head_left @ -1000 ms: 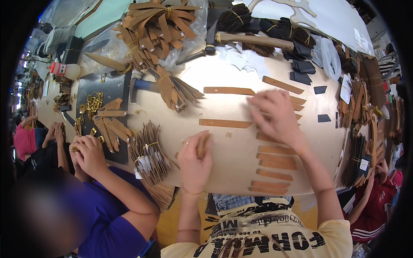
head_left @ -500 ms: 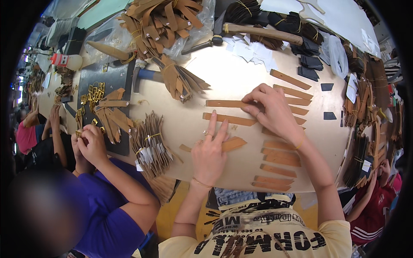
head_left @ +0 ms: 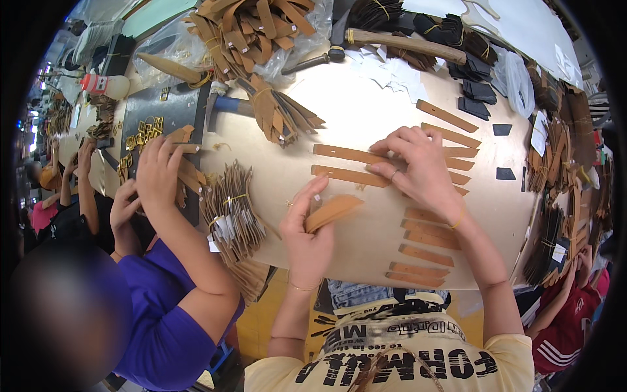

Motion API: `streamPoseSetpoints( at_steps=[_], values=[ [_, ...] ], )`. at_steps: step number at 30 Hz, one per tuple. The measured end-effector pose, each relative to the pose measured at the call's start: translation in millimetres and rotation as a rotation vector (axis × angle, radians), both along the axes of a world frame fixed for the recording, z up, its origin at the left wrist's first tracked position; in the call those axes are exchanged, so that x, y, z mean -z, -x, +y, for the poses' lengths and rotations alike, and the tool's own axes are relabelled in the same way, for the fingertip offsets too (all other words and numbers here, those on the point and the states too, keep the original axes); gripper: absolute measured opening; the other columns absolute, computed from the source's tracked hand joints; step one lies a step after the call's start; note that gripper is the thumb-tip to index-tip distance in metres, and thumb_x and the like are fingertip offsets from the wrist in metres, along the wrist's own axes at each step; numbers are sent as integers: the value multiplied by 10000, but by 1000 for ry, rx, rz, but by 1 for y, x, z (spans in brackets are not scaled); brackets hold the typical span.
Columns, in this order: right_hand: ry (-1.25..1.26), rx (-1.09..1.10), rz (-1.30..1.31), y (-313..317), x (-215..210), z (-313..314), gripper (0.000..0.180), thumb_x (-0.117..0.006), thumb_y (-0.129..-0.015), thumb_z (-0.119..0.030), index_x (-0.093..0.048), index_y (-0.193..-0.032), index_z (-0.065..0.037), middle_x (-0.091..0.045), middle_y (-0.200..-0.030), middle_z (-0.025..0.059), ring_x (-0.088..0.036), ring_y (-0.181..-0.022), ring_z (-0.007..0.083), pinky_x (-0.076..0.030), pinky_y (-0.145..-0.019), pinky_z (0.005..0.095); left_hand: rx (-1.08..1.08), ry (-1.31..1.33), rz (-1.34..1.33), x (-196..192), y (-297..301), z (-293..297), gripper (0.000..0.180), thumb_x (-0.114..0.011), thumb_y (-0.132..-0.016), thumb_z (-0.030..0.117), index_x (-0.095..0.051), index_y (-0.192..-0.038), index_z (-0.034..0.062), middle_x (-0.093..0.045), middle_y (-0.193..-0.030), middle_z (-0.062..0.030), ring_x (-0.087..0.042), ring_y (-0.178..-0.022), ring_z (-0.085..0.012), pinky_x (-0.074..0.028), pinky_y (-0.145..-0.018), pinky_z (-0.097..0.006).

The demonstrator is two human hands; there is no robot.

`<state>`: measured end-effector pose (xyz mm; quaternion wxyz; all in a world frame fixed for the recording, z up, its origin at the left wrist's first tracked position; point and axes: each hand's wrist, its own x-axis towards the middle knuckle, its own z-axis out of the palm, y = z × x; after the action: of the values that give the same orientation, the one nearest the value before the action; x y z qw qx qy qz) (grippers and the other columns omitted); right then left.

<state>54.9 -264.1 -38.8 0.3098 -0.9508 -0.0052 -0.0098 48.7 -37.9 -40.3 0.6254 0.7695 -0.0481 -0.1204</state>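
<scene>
Nearest the body, toward five o'clock from mid-table, brown strips (head_left: 426,255) lie staggered, perhaps to stay separate. At eight, the left hand (head_left: 305,235) half-curls around a bent strip (head_left: 334,212), apparently cradling it clear. At two, the right hand (head_left: 418,166), fingers bent, touches two parallel strips (head_left: 346,153), probably steadying them; whether it grips, I cannot tell. Beyond, at one, lies a wooden-handled tool (head_left: 405,43), seemingly set aside.

The right hand (head_left: 417,168) hides the right end of the strip (head_left: 346,154) beneath it; the left hand (head_left: 308,228) covers part of its strap (head_left: 336,212). Beyond it, a strap heap (head_left: 243,34) is cut off; leftward, a co-worker's head (head_left: 72,313) is blurred.
</scene>
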Motion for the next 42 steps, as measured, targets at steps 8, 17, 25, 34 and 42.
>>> streamPoseSetpoints(
  at_steps=[8, 17, 25, 34, 42],
  values=[
    [-629, 57, 138, 11, -39, 2, 274, -702, -935, -193, -698, -1113, 14, -670, -873, 60, -572, -746, 113, -486, -694, 279, 385, 649, 778, -19, -5, 1, 443, -411, -1067, 206, -451, -1430, -44, -644, -1104, -137, -486, -626, -93, -428, -606, -244],
    [-871, -107, 473, 17, -48, 5, 269, -710, -936, -189, -697, -1106, 20, -679, -896, 68, -633, -821, 139, -496, -730, 297, 565, 548, 809, -18, 0, -8, 417, -418, -1042, 209, -511, -1356, -48, -656, -1127, -174, -586, -747, -156, -457, -642, -261],
    [-439, -281, 217, 29, -53, 2, 279, -812, -796, -207, -755, -1057, -123, -685, -989, 56, -631, -857, 224, -492, -781, 345, 422, 590, 781, -11, 7, -6, 307, -438, -1024, 164, -597, -1188, -41, -673, -939, -127, -592, -755, -140, -490, -715, -270],
    [-14, -601, -44, 35, -56, -9, 346, -759, -768, -179, -729, -1111, -207, -643, -1149, -3, -586, -1058, 188, -428, -892, 353, 477, 786, 1065, 1, 4, 2, 270, -452, -1000, 133, -575, -1126, -71, -643, -1026, -156, -604, -730, -184, -470, -573, -305],
    [-72, -328, -278, 28, -41, -10, 198, -736, -809, -148, -727, -1004, -113, -673, -967, 46, -633, -884, 224, -474, -773, 359, 463, 760, 1021, -1, -1, 7, 505, -367, -1032, 232, -453, -1394, -109, -595, -1114, -151, -503, -674, -158, -432, -594, -283]
  ],
)
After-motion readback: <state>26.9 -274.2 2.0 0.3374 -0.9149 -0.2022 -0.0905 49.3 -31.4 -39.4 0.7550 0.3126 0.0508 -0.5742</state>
